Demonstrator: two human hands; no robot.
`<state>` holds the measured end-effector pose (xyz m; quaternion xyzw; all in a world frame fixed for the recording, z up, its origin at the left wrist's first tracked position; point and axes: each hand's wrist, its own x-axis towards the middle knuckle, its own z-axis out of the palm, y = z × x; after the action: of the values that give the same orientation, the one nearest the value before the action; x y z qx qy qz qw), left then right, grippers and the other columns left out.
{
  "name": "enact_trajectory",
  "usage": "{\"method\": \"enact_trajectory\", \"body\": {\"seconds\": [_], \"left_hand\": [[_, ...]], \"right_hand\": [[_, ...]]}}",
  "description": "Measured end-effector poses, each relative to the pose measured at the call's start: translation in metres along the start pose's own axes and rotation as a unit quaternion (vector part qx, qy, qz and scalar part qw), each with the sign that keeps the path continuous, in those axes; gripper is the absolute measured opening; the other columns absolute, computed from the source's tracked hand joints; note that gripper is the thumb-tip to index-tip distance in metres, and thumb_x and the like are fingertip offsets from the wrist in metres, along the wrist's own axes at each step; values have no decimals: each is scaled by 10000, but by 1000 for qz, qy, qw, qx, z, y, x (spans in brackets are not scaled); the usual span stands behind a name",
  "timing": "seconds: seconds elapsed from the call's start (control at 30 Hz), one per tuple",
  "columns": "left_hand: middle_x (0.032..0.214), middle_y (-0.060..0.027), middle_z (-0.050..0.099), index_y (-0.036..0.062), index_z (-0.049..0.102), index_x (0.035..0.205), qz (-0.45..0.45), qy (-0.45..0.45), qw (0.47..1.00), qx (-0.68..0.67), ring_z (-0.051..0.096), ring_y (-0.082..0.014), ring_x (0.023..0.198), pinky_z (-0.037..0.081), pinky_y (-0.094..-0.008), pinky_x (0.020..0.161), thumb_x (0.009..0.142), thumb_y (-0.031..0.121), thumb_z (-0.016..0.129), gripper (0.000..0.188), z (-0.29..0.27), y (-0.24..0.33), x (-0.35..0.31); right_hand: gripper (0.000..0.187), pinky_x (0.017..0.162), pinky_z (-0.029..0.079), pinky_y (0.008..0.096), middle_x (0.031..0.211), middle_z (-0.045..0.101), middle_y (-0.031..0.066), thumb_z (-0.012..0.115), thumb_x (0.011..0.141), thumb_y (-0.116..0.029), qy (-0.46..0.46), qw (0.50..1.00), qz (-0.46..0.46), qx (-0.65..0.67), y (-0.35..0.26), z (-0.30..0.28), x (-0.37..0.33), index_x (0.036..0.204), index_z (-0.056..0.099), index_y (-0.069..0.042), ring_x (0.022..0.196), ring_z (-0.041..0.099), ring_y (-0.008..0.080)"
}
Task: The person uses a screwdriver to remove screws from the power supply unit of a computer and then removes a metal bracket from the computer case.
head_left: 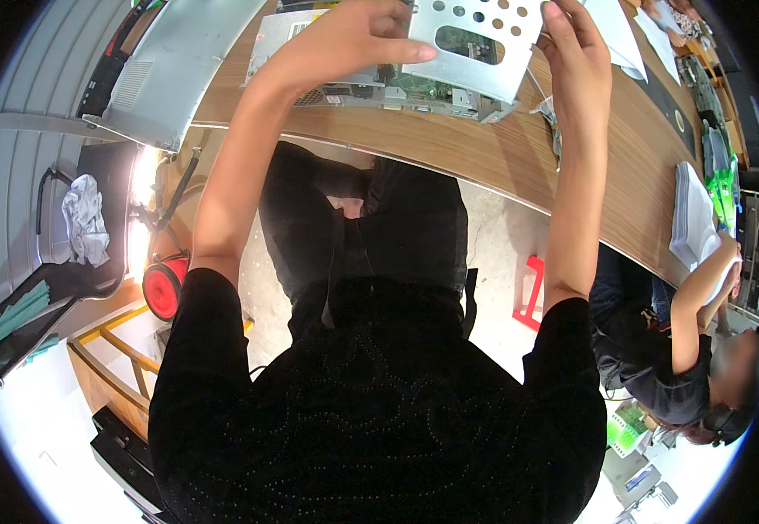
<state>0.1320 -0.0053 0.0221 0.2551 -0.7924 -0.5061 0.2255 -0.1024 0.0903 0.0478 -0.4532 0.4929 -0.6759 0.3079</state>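
Note:
A silver metal bracket plate [497,74] with round holes and a long rounded slot lies across an opened desktop computer case [362,94] at the top edge of the view. Through the slot and below the plate, a green circuit board [414,85] shows. My left hand [370,35] grips the plate's left side, its thumb stretched over the top surface. At the opposite side, my right hand [578,52] has its fingertips closed on the plate's right edge. Parts of the case are cut off by the frame's top or hidden under the plate and my left forearm.
A grey metal cover panel [157,79] leans at the table's left end. On the wooden table [624,196] lie paper sheets [615,35] and a white stack [692,210]. A co-worker [667,367] sits at the right. A red stool [529,294] stands below the table.

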Motion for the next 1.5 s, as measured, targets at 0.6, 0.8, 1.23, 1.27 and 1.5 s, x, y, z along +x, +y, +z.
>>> {"method": "enact_trajectory", "body": {"seconds": [0.6, 0.8, 1.23, 1.27, 1.5], "left_hand": [[946, -110, 711, 14, 638, 1117, -1, 7, 983, 182, 664, -196, 910, 499, -330, 840, 779, 419, 791, 550, 2, -5, -6], [942, -99, 708, 15, 641, 1102, 8, 11, 987, 163, 649, -176, 906, 496, -316, 838, 779, 389, 795, 518, 2, -4, -7], [1134, -102, 682, 40, 522, 1353, 101, 30, 991, 88, 599, -212, 1137, 441, -336, 980, 899, 322, 692, 562, 1, -3, -16], [1222, -121, 655, 58, 508, 1382, 74, 32, 991, 111, 572, -226, 1211, 422, -348, 1015, 915, 285, 671, 544, 0, -3, -17], [1275, -127, 636, 37, 532, 1349, 89, 42, 975, 198, 571, -261, 1216, 405, -359, 1043, 897, 246, 694, 524, -15, -1, -13]], "right_hand": [[523, 681, 434, 203, 1033, 604, 3, 608, 976, -266, -60, 991, -61, -103, 29, -2, -5, 1422, 465, -33, 863, 525, 73], [488, 765, 466, 223, 1064, 612, 30, 608, 978, -243, -61, 994, -30, -84, 17, -3, -11, 1392, 481, -18, 917, 550, 97], [579, 847, 493, 298, 1164, 608, 135, 656, 924, -133, 106, 960, -259, 20, 12, -30, -23, 1428, 404, 0, 1007, 598, 162], [581, 873, 491, 313, 1195, 597, 154, 642, 928, -138, 142, 950, -273, 44, 6, -40, -22, 1433, 391, -1, 1048, 592, 187], [470, 811, 531, 363, 1240, 563, 210, 492, 995, -241, 140, 925, -112, 336, 20, -110, -61, 1404, 406, -24, 985, 608, 253]]}}
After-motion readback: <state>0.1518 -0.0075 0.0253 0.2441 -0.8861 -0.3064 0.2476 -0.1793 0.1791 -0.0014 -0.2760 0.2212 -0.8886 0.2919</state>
